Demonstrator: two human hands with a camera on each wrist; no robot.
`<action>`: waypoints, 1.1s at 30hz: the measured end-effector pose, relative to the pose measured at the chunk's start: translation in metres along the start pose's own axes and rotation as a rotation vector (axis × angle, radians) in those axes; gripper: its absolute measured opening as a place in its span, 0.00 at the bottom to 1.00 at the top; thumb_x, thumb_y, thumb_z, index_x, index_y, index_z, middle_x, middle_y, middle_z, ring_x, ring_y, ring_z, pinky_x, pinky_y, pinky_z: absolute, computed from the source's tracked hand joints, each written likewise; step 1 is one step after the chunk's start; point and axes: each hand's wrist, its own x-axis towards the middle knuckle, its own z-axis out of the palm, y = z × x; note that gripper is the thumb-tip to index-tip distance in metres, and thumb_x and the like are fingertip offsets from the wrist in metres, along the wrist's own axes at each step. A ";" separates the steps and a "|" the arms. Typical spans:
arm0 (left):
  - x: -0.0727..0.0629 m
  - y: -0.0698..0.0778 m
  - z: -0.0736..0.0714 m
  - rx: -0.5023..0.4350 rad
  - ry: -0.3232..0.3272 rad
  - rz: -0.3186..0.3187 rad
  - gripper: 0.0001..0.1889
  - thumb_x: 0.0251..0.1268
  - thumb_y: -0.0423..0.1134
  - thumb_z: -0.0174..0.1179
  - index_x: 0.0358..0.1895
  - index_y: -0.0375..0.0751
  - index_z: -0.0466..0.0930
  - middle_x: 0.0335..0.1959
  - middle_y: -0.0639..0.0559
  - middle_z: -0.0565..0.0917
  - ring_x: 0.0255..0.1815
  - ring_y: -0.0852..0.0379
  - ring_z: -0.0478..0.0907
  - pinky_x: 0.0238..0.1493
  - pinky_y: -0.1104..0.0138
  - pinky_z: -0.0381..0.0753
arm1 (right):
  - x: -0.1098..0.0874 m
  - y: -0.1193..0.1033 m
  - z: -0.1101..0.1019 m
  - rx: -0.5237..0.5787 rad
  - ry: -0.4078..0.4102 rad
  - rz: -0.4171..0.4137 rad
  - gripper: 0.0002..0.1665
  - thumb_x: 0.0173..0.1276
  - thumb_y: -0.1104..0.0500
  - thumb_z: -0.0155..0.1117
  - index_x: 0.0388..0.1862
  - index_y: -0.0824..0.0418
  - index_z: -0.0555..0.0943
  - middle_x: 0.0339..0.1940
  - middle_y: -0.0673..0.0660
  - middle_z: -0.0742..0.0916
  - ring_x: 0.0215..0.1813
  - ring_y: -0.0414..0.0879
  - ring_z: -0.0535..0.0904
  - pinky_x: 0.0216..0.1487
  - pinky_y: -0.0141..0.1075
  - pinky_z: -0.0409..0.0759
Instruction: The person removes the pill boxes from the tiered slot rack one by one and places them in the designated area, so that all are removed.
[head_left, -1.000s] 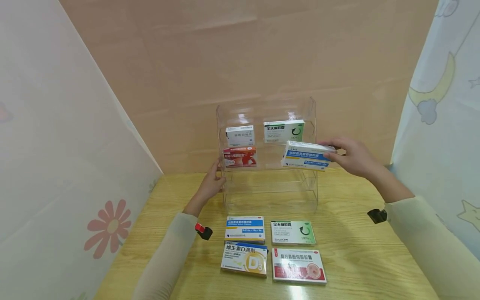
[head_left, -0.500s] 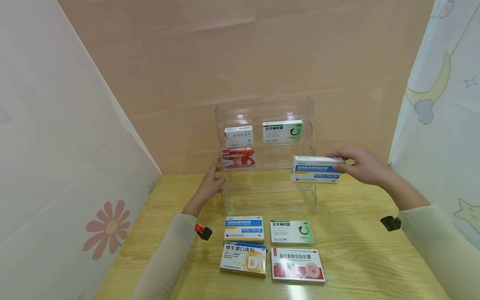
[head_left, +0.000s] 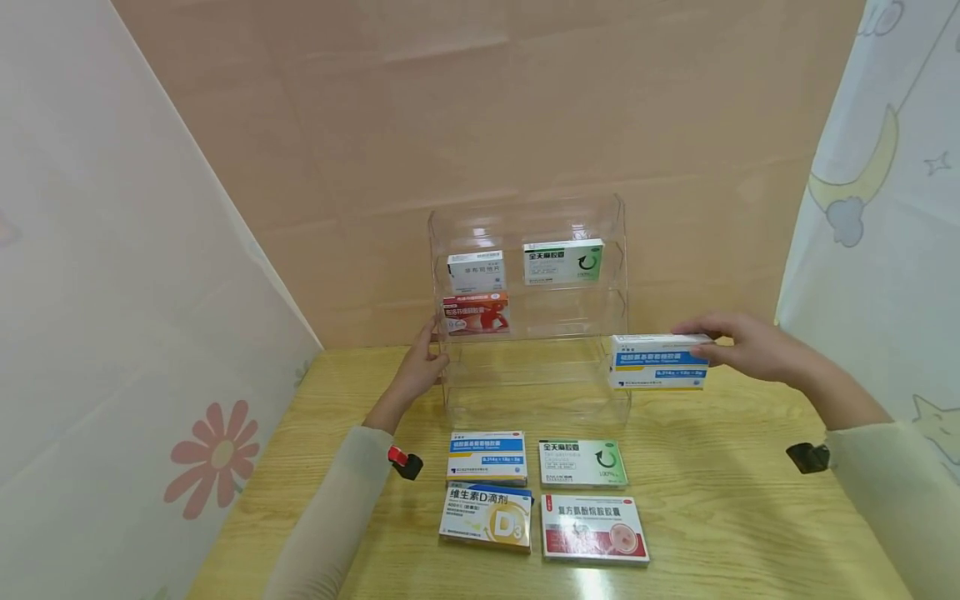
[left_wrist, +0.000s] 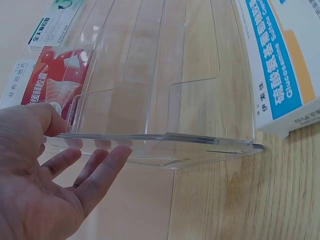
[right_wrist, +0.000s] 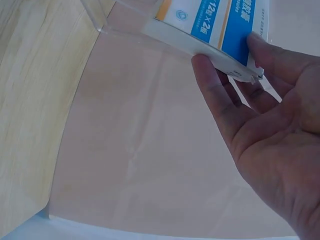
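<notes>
Two hands busy, head view. The right hand (head_left: 757, 348) pinches a blue-and-white medicine box (head_left: 660, 363) by its right end: thumb on the printed front, fingers over the top. Box held upright, long side level, above the wooden table (head_left: 712, 467); its left end overlaps the right edge of the clear rack (head_left: 538, 407). The left hand (head_left: 420, 369) is at the rack's left side, beside a red box (head_left: 476, 315). One tier up: a white box (head_left: 477, 273), and right of it a green-and-white box (head_left: 562, 263). Flat on the table before the rack: a second blue-and-white box (head_left: 487, 458), a second green-and-white box (head_left: 582, 464), a D3 box (head_left: 484, 518) and a red-and-white box (head_left: 595, 530).

Left wrist view: thumb bent over the side panel's edge near the red box, fingers along the panel's outer face, gripping the rack between them.

Right wrist view: box end sits between thumb and fingers. Thumb tip on blue print; one fingertip at the end face; other fingers partly hidden by the box.
</notes>
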 end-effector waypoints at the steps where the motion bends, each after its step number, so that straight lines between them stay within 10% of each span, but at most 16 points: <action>1: 0.000 0.000 0.000 -0.001 0.000 0.001 0.42 0.73 0.33 0.52 0.84 0.55 0.40 0.71 0.42 0.63 0.54 0.35 0.75 0.45 0.50 0.88 | -0.001 0.002 0.000 0.005 -0.012 0.006 0.21 0.74 0.62 0.62 0.64 0.63 0.79 0.50 0.57 0.88 0.42 0.42 0.84 0.38 0.34 0.84; 33: -0.001 0.000 -0.001 0.000 -0.012 0.004 0.43 0.72 0.34 0.52 0.83 0.57 0.40 0.72 0.40 0.62 0.55 0.30 0.74 0.42 0.56 0.89 | -0.028 0.065 0.018 0.318 -0.355 0.152 0.24 0.76 0.59 0.60 0.65 0.70 0.74 0.53 0.62 0.86 0.45 0.46 0.86 0.44 0.37 0.87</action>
